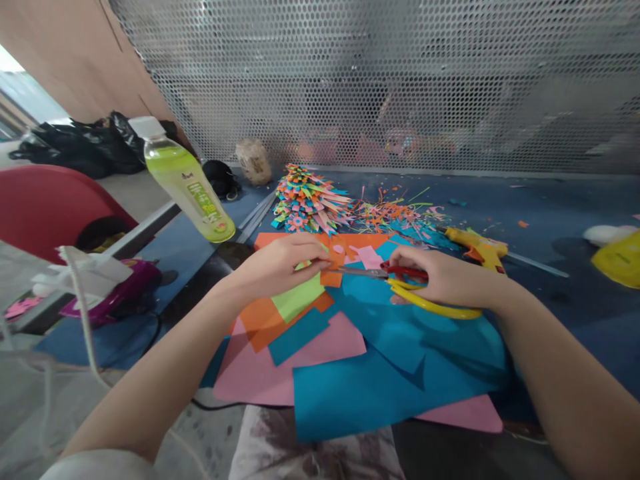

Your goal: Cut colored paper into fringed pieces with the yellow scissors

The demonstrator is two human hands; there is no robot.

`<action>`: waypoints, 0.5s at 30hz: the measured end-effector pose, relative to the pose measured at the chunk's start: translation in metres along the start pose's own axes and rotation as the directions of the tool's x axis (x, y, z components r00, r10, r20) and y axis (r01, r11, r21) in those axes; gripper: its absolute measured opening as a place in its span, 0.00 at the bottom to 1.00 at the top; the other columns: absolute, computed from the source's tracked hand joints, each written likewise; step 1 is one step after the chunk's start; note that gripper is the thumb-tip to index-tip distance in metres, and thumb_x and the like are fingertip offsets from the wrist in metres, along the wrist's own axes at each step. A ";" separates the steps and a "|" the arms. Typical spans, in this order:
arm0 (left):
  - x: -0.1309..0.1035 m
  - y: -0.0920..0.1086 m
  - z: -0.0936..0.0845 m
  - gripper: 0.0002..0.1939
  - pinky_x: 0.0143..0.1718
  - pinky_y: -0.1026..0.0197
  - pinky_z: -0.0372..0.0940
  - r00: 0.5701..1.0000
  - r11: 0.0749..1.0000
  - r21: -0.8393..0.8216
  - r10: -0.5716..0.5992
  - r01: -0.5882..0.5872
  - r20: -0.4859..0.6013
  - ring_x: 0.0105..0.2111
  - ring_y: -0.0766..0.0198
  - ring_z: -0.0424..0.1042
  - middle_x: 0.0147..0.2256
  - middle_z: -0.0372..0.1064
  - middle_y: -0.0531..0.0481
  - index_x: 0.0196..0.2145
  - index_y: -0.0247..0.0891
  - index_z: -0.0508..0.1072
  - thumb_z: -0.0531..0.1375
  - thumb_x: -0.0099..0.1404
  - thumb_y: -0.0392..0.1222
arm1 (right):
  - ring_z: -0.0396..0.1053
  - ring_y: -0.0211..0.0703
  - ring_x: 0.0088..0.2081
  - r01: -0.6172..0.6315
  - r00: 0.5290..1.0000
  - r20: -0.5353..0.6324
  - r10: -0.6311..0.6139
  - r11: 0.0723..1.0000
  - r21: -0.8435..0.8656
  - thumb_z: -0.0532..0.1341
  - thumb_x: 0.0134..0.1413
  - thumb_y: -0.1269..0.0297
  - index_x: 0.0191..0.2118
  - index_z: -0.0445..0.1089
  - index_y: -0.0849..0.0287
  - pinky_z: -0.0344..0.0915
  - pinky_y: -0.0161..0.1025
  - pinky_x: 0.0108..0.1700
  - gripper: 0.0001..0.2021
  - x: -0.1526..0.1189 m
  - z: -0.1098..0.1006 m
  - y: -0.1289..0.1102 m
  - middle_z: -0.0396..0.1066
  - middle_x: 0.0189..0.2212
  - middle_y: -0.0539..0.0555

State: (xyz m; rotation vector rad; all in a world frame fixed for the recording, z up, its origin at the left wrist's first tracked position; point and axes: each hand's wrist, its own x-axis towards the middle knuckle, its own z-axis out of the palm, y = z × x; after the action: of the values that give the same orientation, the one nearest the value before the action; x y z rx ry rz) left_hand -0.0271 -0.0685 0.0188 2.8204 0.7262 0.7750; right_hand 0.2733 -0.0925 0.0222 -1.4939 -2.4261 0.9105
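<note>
My left hand (295, 259) is closed in a pinch above the sheets, apparently on a small piece of orange paper (331, 279), partly hidden by the fingertips. My right hand (430, 270) grips scissors (373, 273) with a red and a yellow handle. Their blades point left and reach the left fingertips; they look nearly closed. Beneath both hands lie overlapping coloured sheets: a large blue sheet (370, 393), a pink sheet (320, 347), an orange sheet (260, 327) and a lime-green piece (300, 297).
Behind the sheets stands a cone of folded multicoloured paper strips (305, 203), beside a heap of paper shreds (395, 217). A yellow glue gun (475, 247) lies right. A drink bottle (185, 183) stands left, near a white power strip (83, 277). Perforated metal (380, 73) rises behind.
</note>
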 end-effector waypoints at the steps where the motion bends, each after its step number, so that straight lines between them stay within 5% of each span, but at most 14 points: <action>1: 0.000 0.000 0.001 0.10 0.39 0.64 0.67 1.000 1.000 0.001 0.001 -0.001 0.004 0.36 0.65 0.73 0.35 0.74 0.46 0.37 0.36 0.75 0.53 0.69 0.38 | 0.71 0.59 0.51 0.002 1.000 0.003 -0.002 1.000 -0.005 0.65 0.45 0.42 0.43 0.64 0.53 0.69 0.53 0.49 0.25 0.000 0.000 -0.001 0.71 0.50 0.59; 15: 0.002 0.004 0.005 0.12 0.37 0.64 0.67 0.998 1.000 -0.009 -0.011 0.012 0.059 0.35 0.66 0.72 0.34 0.74 0.46 0.36 0.35 0.76 0.53 0.69 0.38 | 0.73 0.56 0.47 0.025 1.000 -0.017 -0.025 1.000 -0.004 0.66 0.44 0.45 0.41 0.64 0.52 0.69 0.48 0.46 0.22 0.000 0.003 -0.007 0.74 0.46 0.56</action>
State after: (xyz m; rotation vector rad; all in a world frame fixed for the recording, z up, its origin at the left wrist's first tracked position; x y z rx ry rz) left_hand -0.0211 -0.0706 0.0161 2.8155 0.7272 0.6879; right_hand 0.2672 -0.0960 0.0240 -1.4635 -2.4306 0.8849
